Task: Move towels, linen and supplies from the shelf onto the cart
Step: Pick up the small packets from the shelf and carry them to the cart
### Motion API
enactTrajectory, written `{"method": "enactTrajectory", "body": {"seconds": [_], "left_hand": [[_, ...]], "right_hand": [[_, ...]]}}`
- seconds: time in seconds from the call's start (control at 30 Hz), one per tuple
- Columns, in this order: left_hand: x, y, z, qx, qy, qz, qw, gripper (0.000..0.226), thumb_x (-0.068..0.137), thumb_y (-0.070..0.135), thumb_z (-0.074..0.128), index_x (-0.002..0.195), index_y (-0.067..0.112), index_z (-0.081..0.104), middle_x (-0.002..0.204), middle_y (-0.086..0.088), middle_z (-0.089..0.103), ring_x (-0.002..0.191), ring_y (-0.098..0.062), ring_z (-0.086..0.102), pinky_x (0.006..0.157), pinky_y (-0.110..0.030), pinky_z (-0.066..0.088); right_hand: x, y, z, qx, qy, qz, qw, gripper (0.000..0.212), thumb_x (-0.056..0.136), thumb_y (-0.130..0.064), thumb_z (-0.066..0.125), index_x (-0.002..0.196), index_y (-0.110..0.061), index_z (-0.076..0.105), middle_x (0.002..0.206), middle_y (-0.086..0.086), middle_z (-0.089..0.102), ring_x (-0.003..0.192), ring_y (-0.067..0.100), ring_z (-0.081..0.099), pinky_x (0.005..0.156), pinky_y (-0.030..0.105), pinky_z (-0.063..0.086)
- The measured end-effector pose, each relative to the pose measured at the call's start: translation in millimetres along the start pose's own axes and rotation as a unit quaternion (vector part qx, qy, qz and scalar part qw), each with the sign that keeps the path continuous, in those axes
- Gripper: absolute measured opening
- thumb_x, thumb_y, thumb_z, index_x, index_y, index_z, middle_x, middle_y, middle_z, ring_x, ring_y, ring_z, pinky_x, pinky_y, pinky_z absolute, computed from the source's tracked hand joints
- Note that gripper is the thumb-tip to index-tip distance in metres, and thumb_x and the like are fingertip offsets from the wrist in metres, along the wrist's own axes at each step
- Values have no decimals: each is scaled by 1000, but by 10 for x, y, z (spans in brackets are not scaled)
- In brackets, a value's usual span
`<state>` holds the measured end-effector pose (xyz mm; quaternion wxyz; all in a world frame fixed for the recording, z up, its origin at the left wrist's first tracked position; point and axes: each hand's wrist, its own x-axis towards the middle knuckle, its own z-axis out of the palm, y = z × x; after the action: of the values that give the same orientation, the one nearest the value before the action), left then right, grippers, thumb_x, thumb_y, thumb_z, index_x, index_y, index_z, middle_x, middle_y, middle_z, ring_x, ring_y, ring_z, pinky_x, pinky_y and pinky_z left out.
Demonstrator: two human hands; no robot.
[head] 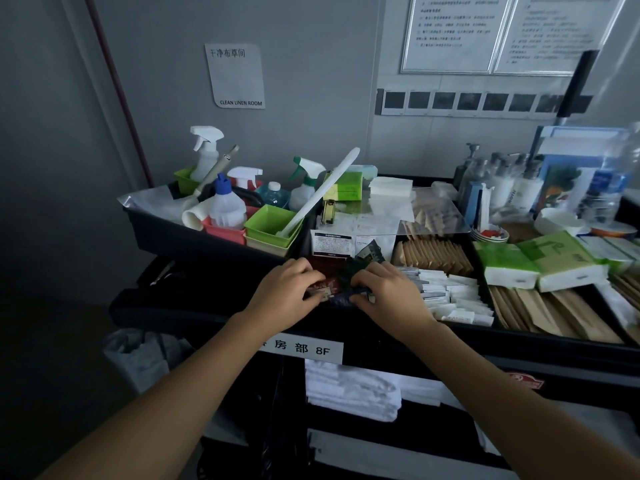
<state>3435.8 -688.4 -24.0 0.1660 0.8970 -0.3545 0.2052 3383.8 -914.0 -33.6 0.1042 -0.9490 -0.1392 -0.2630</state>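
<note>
Reaching into the front compartment of the cart's top tray, both hands sit close together on a pile of dark sachets. L hand: fingers curled, thumb pinching a red-brown sachet. R hand: curled over the dark sachets, w/ white sachets just beside it. Folded towels lie on the cart shelf below the hands.

Overall: dim, cool; the grey wall is softly, evenly lit.
Darkest: lower left corner and the cart front, near black.
Glare: pale sheen on the clear plastic sheet and framed notices.
Blur: water bottle at the right edge smeared; notice text unreadable.
Distortion: wide-angle bend; wall lines lean outward near the edges.
</note>
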Motion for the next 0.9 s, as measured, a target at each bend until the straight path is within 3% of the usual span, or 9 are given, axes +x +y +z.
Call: {"method": "enactTrajectory", "body": {"seconds": [0.2, 0.43, 0.53, 0.9], "left_hand": [[-21, 85, 21, 20, 33, 13, 999, 38, 90, 33, 66, 124, 16, 66, 105, 5, 58, 96, -16, 56, 79, -35, 52], [-67, 183, -32, 30, 20, 1, 999, 37, 93, 35, 61, 124, 16, 66, 107, 5, 61, 98, -16, 55, 83, -37, 50], [-111, 184, -40, 34, 3, 9, 999, 33, 93, 37, 60, 116, 16, 71, 101, 6, 62, 94, -14, 54, 80, -35, 48], [-241, 246, -84, 20, -2, 3, 1000, 30, 97, 38, 53, 113, 18, 69, 101, 7, 64, 93, -14, 56, 81, -37, 48]], "right_hand": [[-82, 17, -68, -4, 21, 3, 1000, 15, 83, -25, 71, 98, -23, 74, 94, -4, 62, 92, 21, 58, 70, 34, 52], [-174, 3, -127, 10, 23, 21, 999, 21, 84, -19, 69, 105, -20, 71, 100, -3, 65, 94, 20, 60, 74, 34, 53], [-227, -8, -132, -1, 10, 10, 1000, 14, 86, -24, 66, 98, -20, 73, 97, -4, 66, 92, 21, 60, 75, 34, 51], [-391, -120, -226, -18, -25, 1, 1000, 28, 93, -34, 56, 115, -20, 68, 111, -3, 65, 104, 20, 58, 86, 35, 50]]}}
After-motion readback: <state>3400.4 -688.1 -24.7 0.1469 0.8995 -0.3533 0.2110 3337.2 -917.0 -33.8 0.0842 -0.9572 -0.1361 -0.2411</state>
